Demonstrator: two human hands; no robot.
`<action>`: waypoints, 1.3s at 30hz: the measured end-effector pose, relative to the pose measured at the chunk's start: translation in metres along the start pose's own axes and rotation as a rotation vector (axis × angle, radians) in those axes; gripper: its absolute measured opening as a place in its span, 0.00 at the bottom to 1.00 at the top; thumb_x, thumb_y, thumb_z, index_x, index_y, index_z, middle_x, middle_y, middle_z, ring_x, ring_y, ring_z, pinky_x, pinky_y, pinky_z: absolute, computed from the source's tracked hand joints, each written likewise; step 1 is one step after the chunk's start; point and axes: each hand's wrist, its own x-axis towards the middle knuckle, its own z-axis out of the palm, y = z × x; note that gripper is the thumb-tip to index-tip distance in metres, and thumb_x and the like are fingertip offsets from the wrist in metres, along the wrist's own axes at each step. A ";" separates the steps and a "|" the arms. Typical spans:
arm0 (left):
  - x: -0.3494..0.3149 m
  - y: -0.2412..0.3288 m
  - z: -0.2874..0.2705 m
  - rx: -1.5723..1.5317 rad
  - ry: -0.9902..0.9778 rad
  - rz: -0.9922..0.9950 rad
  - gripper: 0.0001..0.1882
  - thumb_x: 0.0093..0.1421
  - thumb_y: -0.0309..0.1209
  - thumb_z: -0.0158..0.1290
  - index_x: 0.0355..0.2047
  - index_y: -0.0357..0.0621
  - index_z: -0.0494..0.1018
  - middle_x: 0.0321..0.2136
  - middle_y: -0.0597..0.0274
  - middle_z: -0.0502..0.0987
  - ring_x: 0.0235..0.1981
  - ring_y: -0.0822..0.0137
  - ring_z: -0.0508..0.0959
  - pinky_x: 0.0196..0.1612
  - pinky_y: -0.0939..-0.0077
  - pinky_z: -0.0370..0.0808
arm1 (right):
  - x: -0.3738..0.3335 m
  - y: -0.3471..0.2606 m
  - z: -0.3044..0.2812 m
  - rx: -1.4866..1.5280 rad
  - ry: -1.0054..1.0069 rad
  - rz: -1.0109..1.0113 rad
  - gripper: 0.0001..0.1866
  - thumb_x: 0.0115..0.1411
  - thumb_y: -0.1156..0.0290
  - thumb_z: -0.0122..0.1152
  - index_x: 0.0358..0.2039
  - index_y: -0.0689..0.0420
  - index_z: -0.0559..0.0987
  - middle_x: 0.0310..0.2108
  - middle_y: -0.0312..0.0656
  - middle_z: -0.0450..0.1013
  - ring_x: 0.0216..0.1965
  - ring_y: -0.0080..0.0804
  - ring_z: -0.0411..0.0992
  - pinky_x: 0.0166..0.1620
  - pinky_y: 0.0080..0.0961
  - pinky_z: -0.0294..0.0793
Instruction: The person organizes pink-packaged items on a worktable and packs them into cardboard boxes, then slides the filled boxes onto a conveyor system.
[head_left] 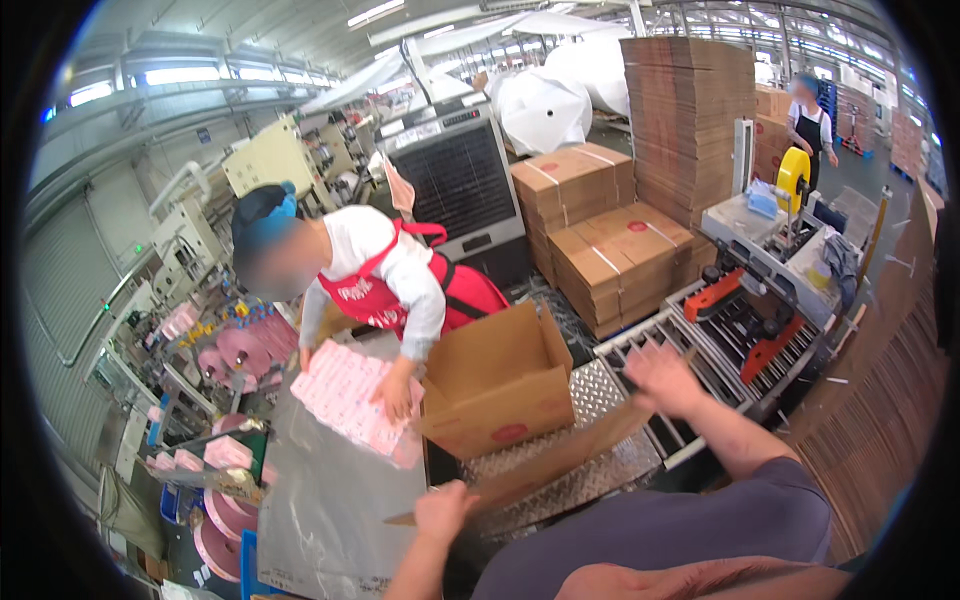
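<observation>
A flat piece of brown cardboard (560, 452), seen nearly edge-on, slants across in front of me above a metal tread plate (610, 392). My left hand (445, 512) is closed at its near left end. At the far right end, my right hand (665, 380) lies against the cardboard with its fingers stretched out and spread. Just beyond the cardboard stands an open carton (500, 405), its flaps raised. A co-worker in a red apron (365, 290) leans over a metal table (335, 500), both hands on a block of pink packages (355, 390) left of the carton.
A roller conveyor (665, 435) leads to a carton-sealing machine (760, 310) with yellow tape (793, 178). Strapped cardboard stacks (620, 250) and a tall pile (690, 130) stand behind. More flat cardboard (870, 400) lines the right. Another person (808, 125) stands far right.
</observation>
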 end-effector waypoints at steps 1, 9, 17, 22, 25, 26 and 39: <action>0.004 0.006 0.014 -0.034 -0.054 -0.031 0.22 0.52 0.52 0.62 0.26 0.46 0.70 0.25 0.55 0.77 0.28 0.51 0.79 0.33 0.55 0.76 | -0.005 -0.002 0.036 0.015 0.134 -0.142 0.35 0.51 0.55 0.68 0.59 0.52 0.69 0.62 0.43 0.65 0.64 0.46 0.60 0.62 0.50 0.58; 0.057 -0.030 0.042 -0.227 -0.318 -0.083 0.35 0.62 0.59 0.47 0.45 0.33 0.66 0.48 0.35 0.72 0.50 0.38 0.73 0.53 0.51 0.71 | -0.069 0.001 0.099 0.426 0.419 -0.403 0.13 0.56 0.56 0.63 0.43 0.40 0.80 0.53 0.22 0.74 0.54 0.27 0.69 0.48 0.33 0.60; 0.150 -0.111 0.042 0.136 -0.545 -0.269 0.29 0.68 0.56 0.37 0.52 0.47 0.73 0.37 0.44 0.80 0.42 0.46 0.80 0.46 0.53 0.75 | 0.045 0.048 0.073 0.823 0.332 -0.604 0.20 0.63 0.61 0.54 0.13 0.50 0.74 0.16 0.37 0.69 0.25 0.38 0.68 0.34 0.37 0.63; 0.134 0.078 0.134 -0.368 -1.032 0.088 0.41 0.62 0.65 0.39 0.52 0.37 0.72 0.46 0.43 0.76 0.46 0.49 0.77 0.49 0.54 0.72 | 0.022 -0.007 0.129 0.458 -0.353 -1.025 0.26 0.64 0.52 0.46 0.19 0.55 0.81 0.21 0.48 0.75 0.27 0.52 0.74 0.32 0.46 0.70; 0.096 0.088 0.141 -0.608 -1.278 0.154 0.41 0.60 0.65 0.42 0.56 0.39 0.68 0.51 0.45 0.71 0.51 0.48 0.71 0.53 0.51 0.67 | -0.009 -0.024 0.218 0.343 -0.732 -1.046 0.22 0.64 0.53 0.48 0.27 0.56 0.82 0.30 0.51 0.79 0.36 0.50 0.76 0.40 0.49 0.69; 0.086 0.077 0.135 -0.642 -1.325 0.143 0.42 0.59 0.65 0.43 0.57 0.40 0.66 0.53 0.45 0.69 0.53 0.47 0.69 0.55 0.50 0.65 | -0.009 -0.017 0.241 0.389 -0.772 -1.026 0.21 0.64 0.55 0.49 0.27 0.57 0.82 0.30 0.50 0.78 0.36 0.50 0.75 0.41 0.49 0.69; 0.095 0.137 0.142 0.060 -0.078 0.153 0.49 0.56 0.58 0.56 0.69 0.45 0.51 0.70 0.54 0.52 0.70 0.48 0.52 0.68 0.42 0.48 | 0.083 0.056 0.140 0.376 -0.483 -0.465 0.33 0.69 0.46 0.35 0.71 0.45 0.51 0.73 0.44 0.43 0.72 0.53 0.42 0.68 0.61 0.44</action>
